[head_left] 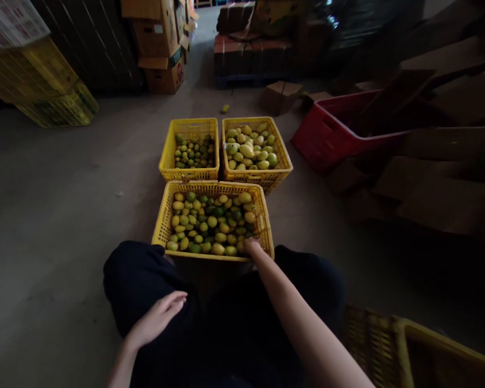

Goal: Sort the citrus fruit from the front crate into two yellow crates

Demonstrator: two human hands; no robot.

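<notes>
A yellow plastic crate [158, 229] stands just in front of my knees, holding many yellow and green lemons [212, 221]. Into its near right corner reaches my right hand [252, 246], in among the fruit against the rim. Its fingers are mostly hidden, so I cannot make out a grip. My left hand [161, 318] rests over my left thigh with fingers stretched out and nothing in it. Beyond the near crate, a back left crate [167, 151] holds smaller, greener fruit [192, 153]. Beside it, a back right crate [283, 153] holds larger, paler yellow-green fruit [246, 151].
A single fruit [225, 109] lies on the concrete floor behind the crates. To the right are a red bin [327, 132] and flattened cardboard [440, 199]. Another yellow crate [404, 334] is at lower right. Stacked crates [60, 108] and cardboard boxes [156, 37] stand farther back.
</notes>
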